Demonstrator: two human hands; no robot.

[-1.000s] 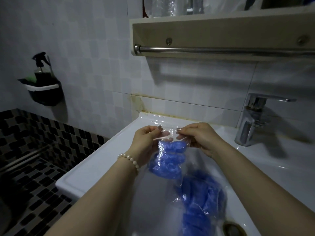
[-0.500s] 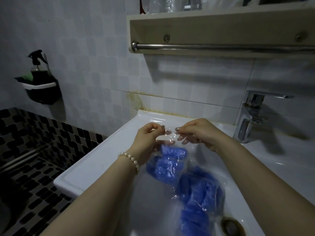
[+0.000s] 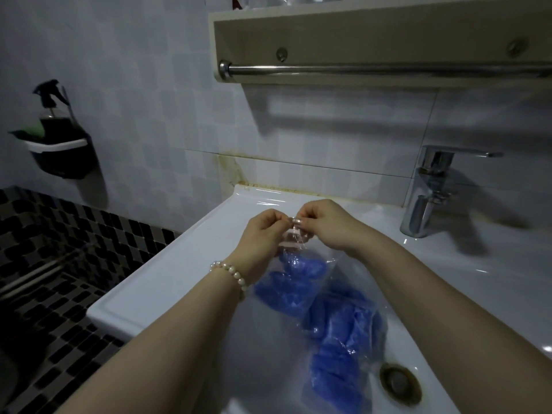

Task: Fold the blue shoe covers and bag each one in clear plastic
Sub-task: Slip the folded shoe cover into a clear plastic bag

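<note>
Pinching the top of the clear plastic bag (image 3: 294, 258) with both hands, I hold it up over the white sink (image 3: 167, 282). My left hand (image 3: 263, 234) and my right hand (image 3: 328, 225) are curled, thumbs and fingertips squeezed on the bag's mouth, almost touching each other. A folded blue shoe cover (image 3: 291, 282) hangs inside it. More blue shoe covers (image 3: 343, 333) lie in plastic down in the bowl, near the drain (image 3: 398, 383). I think the thin bag could slip from my fingers, because it is slick. Then it would drop into the sink and might get wet.
</note>
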